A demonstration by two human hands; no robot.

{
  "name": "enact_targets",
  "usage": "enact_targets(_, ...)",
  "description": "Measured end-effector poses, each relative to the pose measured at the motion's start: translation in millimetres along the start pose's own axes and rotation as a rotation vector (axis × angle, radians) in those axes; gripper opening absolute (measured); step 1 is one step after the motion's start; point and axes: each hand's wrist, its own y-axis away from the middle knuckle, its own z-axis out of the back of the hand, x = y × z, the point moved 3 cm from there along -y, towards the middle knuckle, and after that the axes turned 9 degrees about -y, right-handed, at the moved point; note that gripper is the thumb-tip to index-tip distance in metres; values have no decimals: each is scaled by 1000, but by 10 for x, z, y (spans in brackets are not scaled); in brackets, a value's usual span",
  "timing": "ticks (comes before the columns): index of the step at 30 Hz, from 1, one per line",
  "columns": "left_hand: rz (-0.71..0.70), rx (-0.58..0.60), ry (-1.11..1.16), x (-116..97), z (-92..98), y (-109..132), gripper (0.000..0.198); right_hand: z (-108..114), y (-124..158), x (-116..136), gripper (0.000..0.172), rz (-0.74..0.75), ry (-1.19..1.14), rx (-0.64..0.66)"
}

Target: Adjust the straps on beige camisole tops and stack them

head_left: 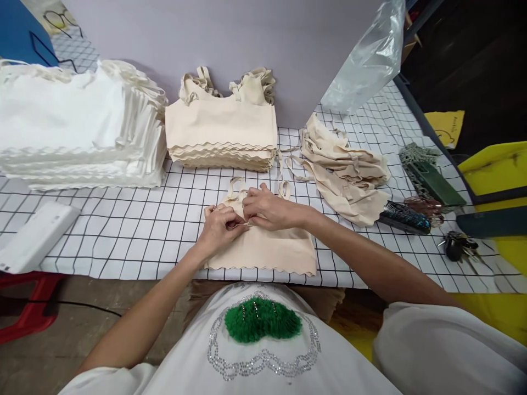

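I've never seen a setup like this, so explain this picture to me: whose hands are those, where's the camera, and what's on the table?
There's no machine here, just a person's two bare hands. The single picture comes from a camera worn on that person's head, looking forward and down, so their own white top shows at the bottom.

The left hand and right hand meet over a flat beige garment, pinching it near its upper edge; exactly which bit is too small to tell.

On the checked tablecloth, a white stack and a beige stack of garments sit behind the hands. To the right are a loose beige pile and some keys.
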Motion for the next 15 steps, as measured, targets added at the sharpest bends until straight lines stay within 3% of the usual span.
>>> enact_targets(7, -3, -3, 16, 17, -13, -7, 20, 59, -13, -25, 19, -4, 55, -53)
enact_targets(15, 0, -2, 42, 5, -5, 0, 18, 21, -18, 4, 21, 31, 13, 18)
